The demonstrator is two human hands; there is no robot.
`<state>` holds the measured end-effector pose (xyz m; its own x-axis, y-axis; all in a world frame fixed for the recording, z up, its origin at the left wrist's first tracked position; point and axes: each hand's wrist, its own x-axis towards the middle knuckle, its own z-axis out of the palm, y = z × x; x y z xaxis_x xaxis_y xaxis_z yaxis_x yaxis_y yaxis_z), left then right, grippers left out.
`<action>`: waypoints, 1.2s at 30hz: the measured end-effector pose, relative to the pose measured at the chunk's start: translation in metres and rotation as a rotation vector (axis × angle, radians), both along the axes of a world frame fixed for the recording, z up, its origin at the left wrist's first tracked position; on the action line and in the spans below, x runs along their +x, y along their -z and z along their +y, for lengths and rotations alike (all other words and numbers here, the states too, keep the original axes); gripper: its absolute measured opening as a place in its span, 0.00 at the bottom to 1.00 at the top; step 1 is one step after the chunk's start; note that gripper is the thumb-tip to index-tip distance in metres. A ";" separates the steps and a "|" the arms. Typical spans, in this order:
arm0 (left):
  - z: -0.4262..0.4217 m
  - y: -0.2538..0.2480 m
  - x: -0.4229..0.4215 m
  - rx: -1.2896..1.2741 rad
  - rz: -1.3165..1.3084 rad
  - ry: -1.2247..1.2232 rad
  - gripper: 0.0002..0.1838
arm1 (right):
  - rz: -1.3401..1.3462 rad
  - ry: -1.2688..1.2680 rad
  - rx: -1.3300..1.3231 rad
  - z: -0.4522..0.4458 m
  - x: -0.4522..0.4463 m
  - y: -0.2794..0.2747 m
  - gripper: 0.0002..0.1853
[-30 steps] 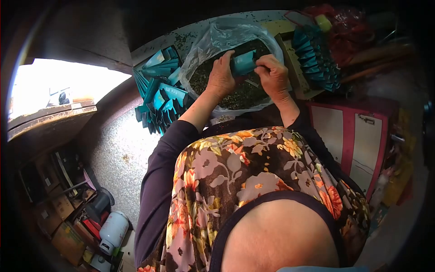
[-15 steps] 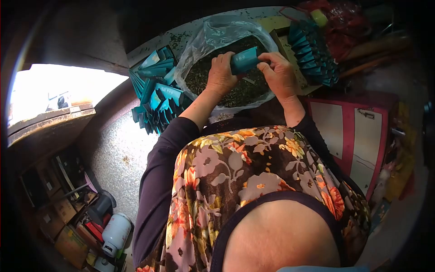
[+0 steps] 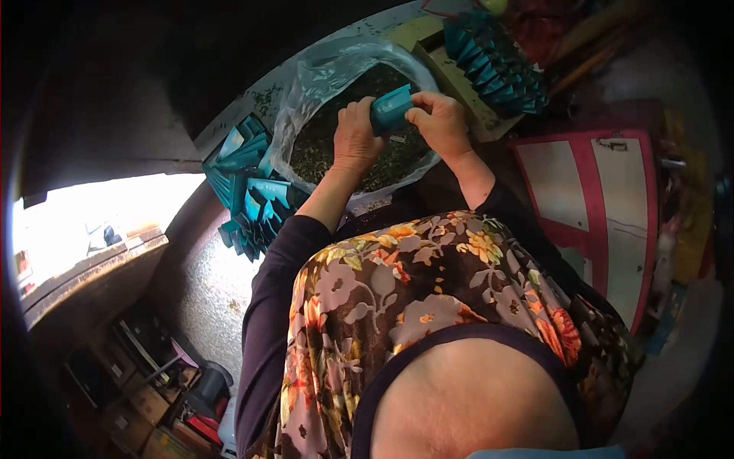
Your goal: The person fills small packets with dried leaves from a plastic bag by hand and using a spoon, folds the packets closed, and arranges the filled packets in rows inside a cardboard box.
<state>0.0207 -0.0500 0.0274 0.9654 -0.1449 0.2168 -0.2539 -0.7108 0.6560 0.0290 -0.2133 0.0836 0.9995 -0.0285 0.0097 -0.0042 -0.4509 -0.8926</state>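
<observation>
A teal packet (image 3: 391, 110) is held between my two hands, above a clear plastic bag (image 3: 297, 84) of dark, loose, leaf-like bits (image 3: 329, 145). My left hand (image 3: 356, 136) is closed round the packet's left end. The fingers of my right hand (image 3: 441, 122) pinch its right end. Several more teal packets (image 3: 256, 191) lie fanned out in a heap left of the bag. On the right, another row of teal packets (image 3: 497, 69) stands in a shallow tray (image 3: 480, 115). A small pale piece (image 3: 397, 139) lies on the loose bits below the packet.
A pink-edged cabinet with white doors (image 3: 627, 214) stands at the right. Red plastic (image 3: 539, 30) and wooden sticks (image 3: 592, 65) are at the upper right. Boxes (image 3: 149, 402) and a dark bin (image 3: 208, 389) sit at the lower left.
The view has turned, so the bag and packets appear further left and the cabinet looks larger. Both hands still hold the teal packet over the bag.
</observation>
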 end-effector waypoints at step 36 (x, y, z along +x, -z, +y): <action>-0.051 0.016 0.003 -0.244 0.525 0.523 0.34 | -0.328 0.503 -0.581 -0.277 0.010 0.088 0.03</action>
<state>0.0241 -0.1007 0.0110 0.7696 -0.6167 -0.1654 -0.1297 -0.4046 0.9053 0.0389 -0.4899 -0.0043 0.8129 -0.3709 0.4490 -0.1081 -0.8537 -0.5094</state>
